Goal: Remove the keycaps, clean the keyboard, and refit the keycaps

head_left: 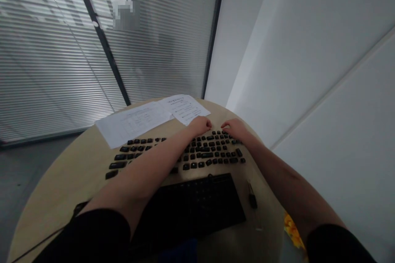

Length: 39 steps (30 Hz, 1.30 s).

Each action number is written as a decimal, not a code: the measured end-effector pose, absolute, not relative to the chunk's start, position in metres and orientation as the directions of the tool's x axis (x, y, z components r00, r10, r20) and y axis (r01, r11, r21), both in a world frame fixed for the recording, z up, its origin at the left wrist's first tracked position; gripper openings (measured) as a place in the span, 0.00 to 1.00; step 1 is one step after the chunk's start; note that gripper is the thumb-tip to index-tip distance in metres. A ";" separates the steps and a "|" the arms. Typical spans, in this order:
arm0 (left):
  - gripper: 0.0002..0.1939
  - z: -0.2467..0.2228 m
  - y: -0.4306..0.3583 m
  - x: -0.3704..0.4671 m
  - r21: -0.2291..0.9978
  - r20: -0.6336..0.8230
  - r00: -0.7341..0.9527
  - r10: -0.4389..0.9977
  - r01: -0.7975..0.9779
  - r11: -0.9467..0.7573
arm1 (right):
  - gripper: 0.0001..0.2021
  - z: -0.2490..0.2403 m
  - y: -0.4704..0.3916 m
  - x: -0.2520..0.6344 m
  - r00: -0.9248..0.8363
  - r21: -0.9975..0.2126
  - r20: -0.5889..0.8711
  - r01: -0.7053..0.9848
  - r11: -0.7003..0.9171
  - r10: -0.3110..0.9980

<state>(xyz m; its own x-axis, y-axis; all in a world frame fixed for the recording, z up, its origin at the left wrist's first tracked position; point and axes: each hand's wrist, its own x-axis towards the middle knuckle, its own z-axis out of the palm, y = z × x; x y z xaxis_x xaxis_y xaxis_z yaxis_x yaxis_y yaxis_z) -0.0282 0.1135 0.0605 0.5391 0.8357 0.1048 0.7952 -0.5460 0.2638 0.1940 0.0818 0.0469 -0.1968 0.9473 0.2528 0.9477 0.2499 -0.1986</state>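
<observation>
Black keycaps (pixel 205 155) lie spread in rows on the round wooden table, like a keyboard's layout. My left hand (pixel 201 125) is at the far edge of these rows, beside the printed paper, its fingers curled inward; whatever they hold is hidden. Just to its right, my right hand (pixel 235 128) is low over the back right keycaps, its fingers bent together at the tips. Anything between those fingertips is too small to make out. Nearer to me sits a black keyboard (pixel 200 203), dark and partly covered by my left arm. My left forearm hides some of the keycaps.
Printed sheets (pixel 135 121) lie at the back left of the table (pixel 58 181). A small tool with a black handle and wire end (pixel 252 200) lies right of the keyboard. A cable (pixel 40 240) runs off at left. Blinds and a white wall stand behind; something orange (pixel 293 230) is below the edge.
</observation>
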 end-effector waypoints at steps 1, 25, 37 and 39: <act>0.10 0.054 0.121 -0.020 0.266 0.095 0.545 0.833 0.793 -0.548 | 0.07 0.043 0.090 0.195 -0.211 -0.179 0.232 0.950 0.255 0.950; 0.09 0.094 0.018 -0.090 0.403 0.188 0.645 0.741 0.637 -0.657 | 0.09 0.053 -0.044 0.149 -0.371 -0.608 0.205 0.677 0.415 0.906; 0.05 0.033 -0.085 -0.130 0.373 0.109 0.703 0.703 0.627 -0.684 | 0.11 0.019 -0.091 0.100 -0.529 -0.615 0.099 0.633 0.470 0.843; 0.05 0.034 -0.083 -0.130 0.371 0.101 0.696 0.711 0.637 -0.676 | 0.11 0.021 -0.092 0.099 -0.550 -0.576 0.095 0.649 0.497 0.829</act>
